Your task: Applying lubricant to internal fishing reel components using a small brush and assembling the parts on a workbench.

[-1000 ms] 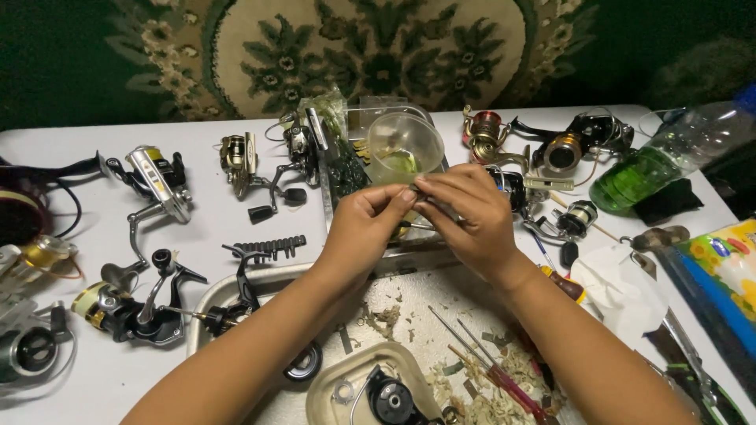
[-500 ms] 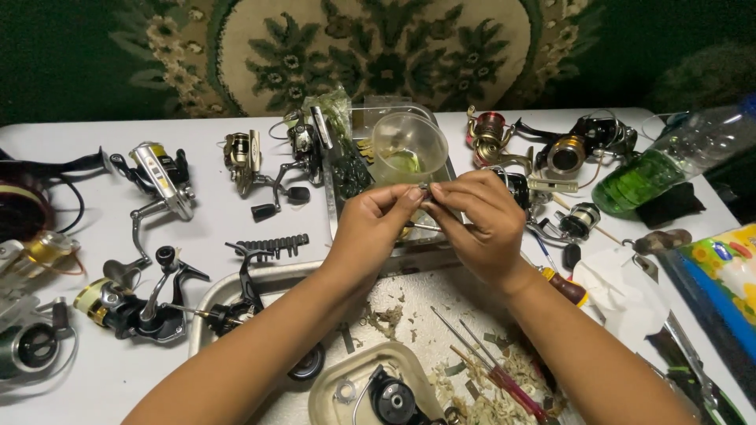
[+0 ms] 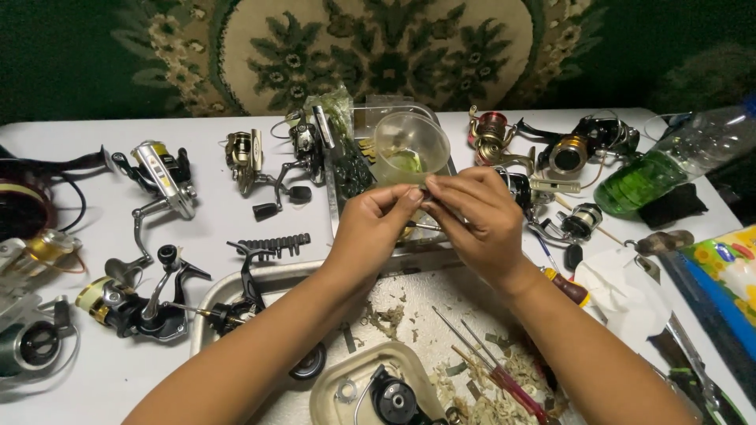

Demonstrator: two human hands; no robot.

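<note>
Pinching together over the middle of the white table [image 3: 236, 236], the left hand [image 3: 376, 228] and the right hand [image 3: 476, 224] meet fingertip to fingertip, with the thumb and forefinger of each closed on a small part [image 3: 421, 190] that is too tiny and too covered to make out. That small part sits between the two sets of fingertips, just in front of a clear plastic cup [image 3: 411, 145] that holds something green and stands in a clear tray [image 3: 358, 126] at the far side of the work area. A thin metal rod [image 3: 421, 227] shows below the hands, and whether it touches either hand cannot be told. Beneath the forearms lies a metal tray [image 3: 276, 277] strewn with pale shavings, with a few red-handled picks [image 3: 496, 378] lying on them. A beige plastic dish [image 3: 346, 389] with a black reel part in it sits near the bottom edge. Fishing reels are spread about: a silver one [image 3: 161, 177] well to the left, a gold one [image 3: 244, 157] beside it, a black one [image 3: 134, 303] near the left forearm, and a red one [image 3: 492, 130] to the right of the cup. A plastic bottle [image 3: 669, 169] with green liquid lies on its side at the far right, and a crumpled white tissue [image 3: 622, 291] rests near the right forearm.
</note>
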